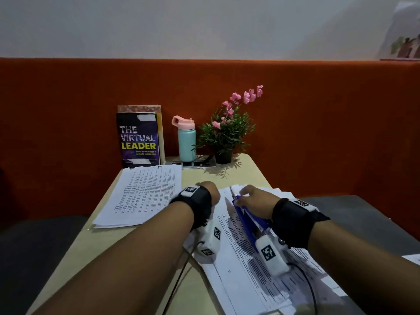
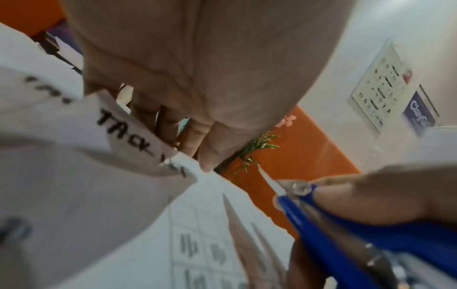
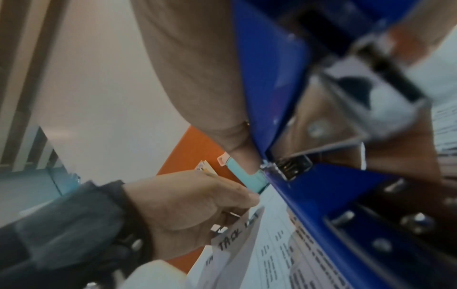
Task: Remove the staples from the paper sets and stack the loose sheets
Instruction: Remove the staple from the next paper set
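My table [image 1: 68, 253] is pale wood. At its far edge stand a book [image 1: 138, 140], a bottle [image 1: 186, 139] and a potted plant [image 1: 225, 130]. A neat stack of sheets [image 1: 143, 194] lies left; a loose heap of papers [image 1: 261, 269] lies right.

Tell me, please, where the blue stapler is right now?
In the head view the blue stapler lies under the right hand, which grips it over the pile of printed sheets on the table's right side, beside the left hand.

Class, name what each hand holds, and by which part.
Right hand: blue stapler, near its front end. Left hand: folded paper corner.
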Demonstrator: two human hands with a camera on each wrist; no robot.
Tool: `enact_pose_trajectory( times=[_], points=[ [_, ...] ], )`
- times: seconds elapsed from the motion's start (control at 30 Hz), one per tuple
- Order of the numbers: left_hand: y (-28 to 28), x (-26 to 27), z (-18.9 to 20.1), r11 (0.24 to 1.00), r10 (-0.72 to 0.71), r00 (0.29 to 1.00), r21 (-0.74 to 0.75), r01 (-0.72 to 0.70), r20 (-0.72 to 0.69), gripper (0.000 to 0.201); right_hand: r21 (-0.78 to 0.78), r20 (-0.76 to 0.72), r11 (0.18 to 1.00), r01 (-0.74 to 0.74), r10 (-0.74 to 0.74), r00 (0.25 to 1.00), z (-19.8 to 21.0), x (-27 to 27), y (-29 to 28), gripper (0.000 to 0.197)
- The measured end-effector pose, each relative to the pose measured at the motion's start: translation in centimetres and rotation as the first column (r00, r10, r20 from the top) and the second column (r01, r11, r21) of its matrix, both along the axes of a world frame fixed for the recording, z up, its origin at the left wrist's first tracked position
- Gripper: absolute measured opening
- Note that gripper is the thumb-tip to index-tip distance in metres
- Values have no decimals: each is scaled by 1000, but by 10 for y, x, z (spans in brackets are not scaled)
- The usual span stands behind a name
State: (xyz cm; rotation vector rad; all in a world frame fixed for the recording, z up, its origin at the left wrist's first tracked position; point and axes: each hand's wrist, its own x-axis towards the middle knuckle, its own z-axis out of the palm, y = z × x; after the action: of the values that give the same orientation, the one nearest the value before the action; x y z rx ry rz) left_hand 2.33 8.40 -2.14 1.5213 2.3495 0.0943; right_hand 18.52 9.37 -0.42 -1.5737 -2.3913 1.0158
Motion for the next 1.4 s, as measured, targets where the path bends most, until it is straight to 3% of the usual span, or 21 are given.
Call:
enact_pose_trajectory(
  times=[0.17,0.27,0.37,0.43,0.53,0.67,0.77,0.9,1.17,1.4],
  points=[
    [6,-1,-21,977,77,996,197,-86,49,43,53,-1,997,-53,53,999,5,9,0,31],
    [2,-4,-22,944,33,995,324,-63,97,30,109,-57,992,-67,74,996,12,17,7,28],
    [0,-4,-22,920,-49,965,388,-57,258,16,146,-74,988,-57,68,995,9,23,11,32],
    [0,-3,-22,924,-87,933,378,-56,350,15,156,-77,986,-56,69,995,2,25,9,35],
    [-1,-1,-19,948,-114,928,319,-6,354,28,196,-67,977,-86,101,993,-4,26,3,33],
    [1,-5,-29,966,-132,890,257,18,436,26,308,182,910,-279,231,956,-7,29,1,35],
    [3,-9,-38,965,-123,848,260,-18,515,26,265,349,887,-378,277,895,-11,30,1,37],
    [5,-12,-41,967,-113,820,252,-39,561,25,253,456,856,-450,305,836,-14,25,4,35],
    [4,-14,-36,977,-99,838,213,-21,536,42,328,453,822,-466,296,841,-23,24,3,36],
    [2,-12,-34,973,-129,835,231,2,535,30,398,461,793,-461,262,848,-25,16,-2,39]
  ],
)
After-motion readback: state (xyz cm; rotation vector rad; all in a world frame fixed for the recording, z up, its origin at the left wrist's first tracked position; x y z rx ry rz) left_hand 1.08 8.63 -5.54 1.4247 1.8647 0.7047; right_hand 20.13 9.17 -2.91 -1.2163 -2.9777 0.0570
